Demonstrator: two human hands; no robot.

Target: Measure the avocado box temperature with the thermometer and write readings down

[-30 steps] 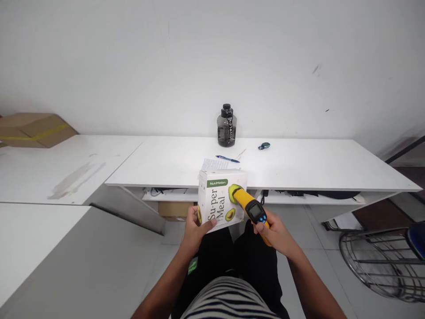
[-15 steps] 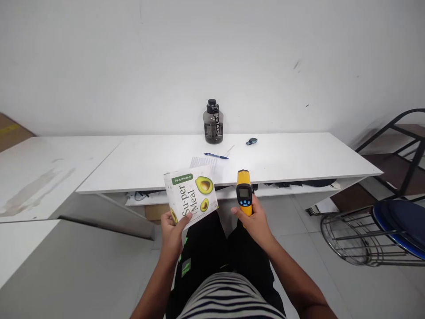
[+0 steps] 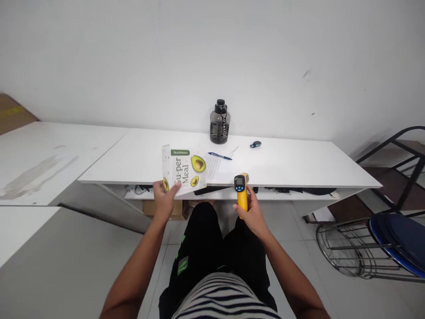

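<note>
In left grip (image 3: 164, 202), box (image 3: 184, 170) by corner

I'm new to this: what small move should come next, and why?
Perhaps set the Su-per Meal box down on the white desk: the left hand holds it near the desk's front edge, while the right hand grips the yellow infrared thermometer.

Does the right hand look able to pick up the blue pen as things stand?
Probably not: the right hand grips the yellow handheld device, so it looks occupied, though nothing appears to block the way to the blue pen.
</note>
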